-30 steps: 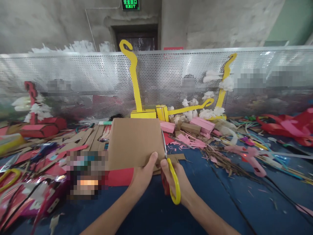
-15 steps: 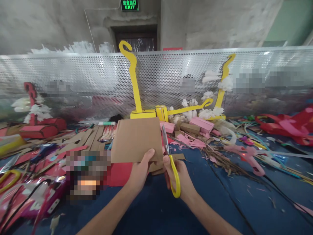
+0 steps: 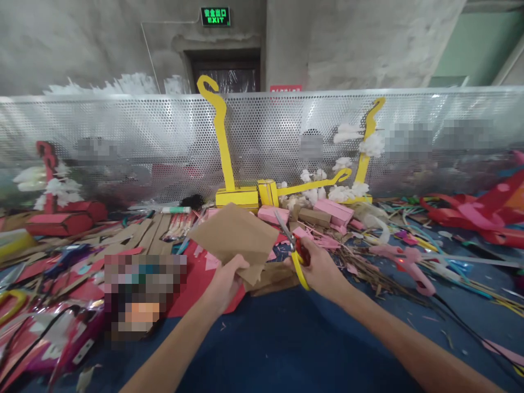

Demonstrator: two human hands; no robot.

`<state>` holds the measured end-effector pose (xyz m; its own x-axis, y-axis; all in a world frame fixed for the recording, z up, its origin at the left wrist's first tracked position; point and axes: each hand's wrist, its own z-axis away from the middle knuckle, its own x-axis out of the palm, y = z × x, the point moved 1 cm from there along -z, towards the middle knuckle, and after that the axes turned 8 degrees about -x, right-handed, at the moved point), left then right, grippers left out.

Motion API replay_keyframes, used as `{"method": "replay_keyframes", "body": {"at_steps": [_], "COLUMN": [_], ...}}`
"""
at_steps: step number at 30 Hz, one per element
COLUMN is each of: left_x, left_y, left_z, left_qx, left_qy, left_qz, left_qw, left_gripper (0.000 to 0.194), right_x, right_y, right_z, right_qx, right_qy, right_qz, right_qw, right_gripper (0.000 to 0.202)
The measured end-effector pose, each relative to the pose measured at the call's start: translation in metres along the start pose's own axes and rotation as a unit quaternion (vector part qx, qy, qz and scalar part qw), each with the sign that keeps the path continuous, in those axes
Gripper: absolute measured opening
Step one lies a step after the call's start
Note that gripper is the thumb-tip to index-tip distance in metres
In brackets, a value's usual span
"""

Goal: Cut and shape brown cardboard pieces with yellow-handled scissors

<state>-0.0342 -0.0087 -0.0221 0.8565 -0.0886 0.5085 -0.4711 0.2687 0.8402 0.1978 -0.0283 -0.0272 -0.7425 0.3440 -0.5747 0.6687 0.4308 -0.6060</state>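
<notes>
My left hand pinches the near corner of a brown piece of cardboard, thumb on top, holding it tilted above the table. In my right hand is a pair of scissors with a yellow handle and metal blades pointing up and away. The blades are just right of the cardboard, apart from it. Below the two hands lie another brown cardboard piece and a red sheet.
Yellow hook-topped cardboard forms stand by the perforated metal screen. Pink boxes and scraps lie in front. A pink glue gun with a black cord rests at right. Red cardboard pieces are at left.
The cardboard has turned so that a corner points toward me. My right hand has moved right and up with the scissors, away from the cardboard's edge.
</notes>
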Motion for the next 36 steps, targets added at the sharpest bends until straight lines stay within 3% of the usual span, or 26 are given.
{"method": "replay_keyframes", "body": {"at_steps": [2,5,13,23,27,29,33,36], "left_x": [0.000,-0.001,-0.007,-0.003,0.005,0.010,0.015,0.016], "left_y": [0.004,0.009,0.007,-0.002,-0.002,-0.004,-0.021,-0.040], "left_z": [0.001,0.003,-0.004,0.002,0.010,0.012,0.011,0.010], "left_qx": [-0.023,-0.056,-0.093,-0.133,-0.185,-0.187,-0.150,-0.163], "left_qy": [-0.032,-0.068,-0.115,-0.209,-0.271,-0.288,-0.243,-0.223], "left_qz": [0.018,0.018,0.010,0.020,0.026,0.034,0.050,0.029], "left_qw": [0.999,0.996,0.989,0.968,0.944,0.939,0.957,0.961], "left_gripper": [0.030,0.029,0.036,0.037,0.029,0.036,0.036,0.032], "right_x": [-0.004,-0.003,0.012,0.012,0.012,0.012,0.016,0.020], "right_y": [0.016,0.032,0.035,0.019,0.016,0.015,0.008,0.002], "right_z": [-0.008,-0.012,-0.006,0.001,0.001,0.001,0.000,0.002], "right_qx": [-0.027,-0.029,-0.029,-0.036,-0.005,0.022,0.054,0.071], "right_qy": [0.034,0.036,0.030,-0.089,-0.038,0.005,0.077,0.099], "right_qz": [-0.044,-0.104,-0.218,-0.296,-0.315,-0.338,-0.380,-0.414], "right_qw": [0.998,0.993,0.975,0.950,0.948,0.941,0.920,0.902], "right_gripper": [0.032,0.036,0.036,0.033,0.034,0.037,0.041,0.040]}}
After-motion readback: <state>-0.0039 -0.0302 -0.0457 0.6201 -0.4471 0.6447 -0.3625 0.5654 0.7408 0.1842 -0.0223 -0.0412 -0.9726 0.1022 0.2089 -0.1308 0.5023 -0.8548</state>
